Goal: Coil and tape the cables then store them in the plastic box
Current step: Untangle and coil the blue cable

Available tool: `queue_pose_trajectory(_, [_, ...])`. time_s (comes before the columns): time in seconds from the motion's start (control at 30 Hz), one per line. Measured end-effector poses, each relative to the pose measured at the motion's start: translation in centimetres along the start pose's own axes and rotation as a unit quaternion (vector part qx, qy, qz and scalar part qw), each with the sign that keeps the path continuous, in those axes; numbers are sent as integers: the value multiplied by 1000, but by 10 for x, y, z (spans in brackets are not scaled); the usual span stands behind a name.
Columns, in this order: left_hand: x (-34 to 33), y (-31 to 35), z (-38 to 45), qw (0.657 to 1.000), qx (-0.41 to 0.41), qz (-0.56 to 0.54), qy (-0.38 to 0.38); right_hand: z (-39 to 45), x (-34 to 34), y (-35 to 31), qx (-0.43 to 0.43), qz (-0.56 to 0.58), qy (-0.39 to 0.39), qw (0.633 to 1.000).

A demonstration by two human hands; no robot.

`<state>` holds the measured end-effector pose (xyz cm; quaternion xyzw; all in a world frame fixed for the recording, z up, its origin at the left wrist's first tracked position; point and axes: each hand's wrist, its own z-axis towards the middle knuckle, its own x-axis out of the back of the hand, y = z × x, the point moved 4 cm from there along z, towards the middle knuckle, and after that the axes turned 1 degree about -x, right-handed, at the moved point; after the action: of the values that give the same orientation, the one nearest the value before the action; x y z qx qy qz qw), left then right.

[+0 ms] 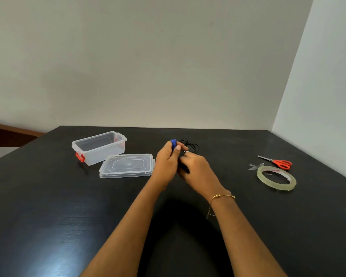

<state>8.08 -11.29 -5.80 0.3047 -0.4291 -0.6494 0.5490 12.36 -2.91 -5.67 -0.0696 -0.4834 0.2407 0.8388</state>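
My left hand point(167, 159) grips a coiled blue cable point(173, 143) above the middle of the black table, its top loops showing above my fingers. My right hand point(195, 168) is right beside it, fingers curled near the coil's lower part; what they hold is hidden. A loose black cable point(191, 145) lies on the table just behind both hands. The clear plastic box point(99, 146) with red latches stands open at the left, with nothing visible inside. A roll of clear tape point(276, 177) lies at the right.
The box's clear lid point(127, 165) lies flat in front of the box. Red-handled scissors point(278, 161) lie behind the tape, with a cut tape strip point(255, 166) stuck to the table beside them. White walls border the table's back and right edges.
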Motion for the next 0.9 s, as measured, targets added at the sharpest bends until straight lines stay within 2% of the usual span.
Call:
queue_pose_trajectory(0.1, [1, -3, 2, 998, 6, 59, -6, -3, 5, -3, 1, 30, 29, 999])
queue_pose_trajectory(0.27, [0, -4, 2, 998, -6, 59, -30, -4, 12, 1, -63, 122, 98, 986])
queue_pose_trajectory(0.4, [-1, -3, 1, 998, 2, 33, -52, -3, 14, 4, -67, 155, 132, 977])
queue_pose_trajectory(0.63, [1, -7, 3, 996, 33, 19, -79, -3, 15, 2, -31, 128, 174, 976])
queue_pose_trajectory(0.77, [2, -11, 5, 990, 52, 75, -111, -5, 16, 3, -16, 68, 148, 987])
queue_pose_trajectory(0.9, [-1, -11, -1, 979, 107, 60, -165, -7, 19, 8, -29, 100, 107, 989])
